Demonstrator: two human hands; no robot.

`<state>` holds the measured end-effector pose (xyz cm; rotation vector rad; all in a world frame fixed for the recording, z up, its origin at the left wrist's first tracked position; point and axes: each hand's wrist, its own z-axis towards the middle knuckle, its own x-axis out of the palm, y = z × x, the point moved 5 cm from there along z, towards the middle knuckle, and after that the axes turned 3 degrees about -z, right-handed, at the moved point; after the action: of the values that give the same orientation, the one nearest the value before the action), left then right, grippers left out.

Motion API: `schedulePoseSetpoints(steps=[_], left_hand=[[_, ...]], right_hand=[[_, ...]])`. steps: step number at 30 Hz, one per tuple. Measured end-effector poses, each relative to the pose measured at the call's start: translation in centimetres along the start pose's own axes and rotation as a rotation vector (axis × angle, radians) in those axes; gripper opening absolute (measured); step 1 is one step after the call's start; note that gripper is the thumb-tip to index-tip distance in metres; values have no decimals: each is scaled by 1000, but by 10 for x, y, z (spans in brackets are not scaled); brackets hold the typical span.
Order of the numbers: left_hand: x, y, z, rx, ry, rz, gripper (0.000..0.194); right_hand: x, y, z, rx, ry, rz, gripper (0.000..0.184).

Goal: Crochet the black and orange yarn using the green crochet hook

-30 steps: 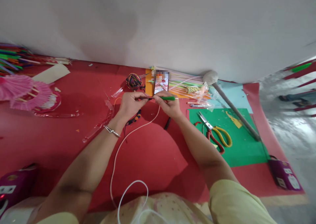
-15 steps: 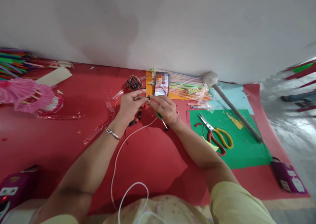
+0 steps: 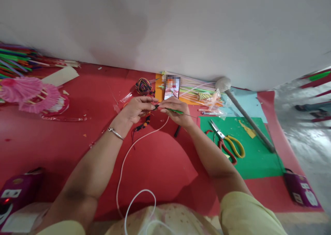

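My left hand, with a silver bangle at the wrist, pinches a small dark piece of multicoloured yarn work. From below that hand its crocheted strip, black with orange and yellow spots, hangs onto the red table cover. A thin crochet hook with a green grip lies across my right hand, whose fingertips meet the yarn at the left fingertips. The hook's working tip is hidden there. Just beyond the hands sits a ball of multicoloured yarn. A phone with a lit screen stands behind my right hand.
Scissors with red and yellow handles rest on a green sheet. A grey stick with a round head leans nearby. Pink paper craft lies left; purple socket boxes stand near. A white cable curves across the front.
The hook has swung from pointing down and right to lying nearly level across my right hand. My hands stay together at the yarn, and more of the strip shows below.
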<state>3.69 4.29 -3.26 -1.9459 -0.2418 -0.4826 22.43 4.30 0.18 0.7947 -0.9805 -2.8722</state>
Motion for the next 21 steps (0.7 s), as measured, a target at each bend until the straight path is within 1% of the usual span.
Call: schedulePoseSetpoints(steps=[5,7,10,15,17,21], left_hand=[[3,-3,-3,22,-29,93,29],[4,-4,-4,37,-41,116,29],[4,-5,-4,62,-48,134,31],[3,-5,-3,101,-28,126,30],[3,-5,-3,117,-20,119,30],[5,-4,-3,139,-14,69,31]], right_hand=[[-5,3,3,56,76,65,15],[-5,4,4,114,92,101,15],[-4,4,3,238,106,172,18],[-4,-8,-4,486,58,335,27],[0,-16,-9,553,30,441,31],[16,-33,-20,647,-76,639,39]])
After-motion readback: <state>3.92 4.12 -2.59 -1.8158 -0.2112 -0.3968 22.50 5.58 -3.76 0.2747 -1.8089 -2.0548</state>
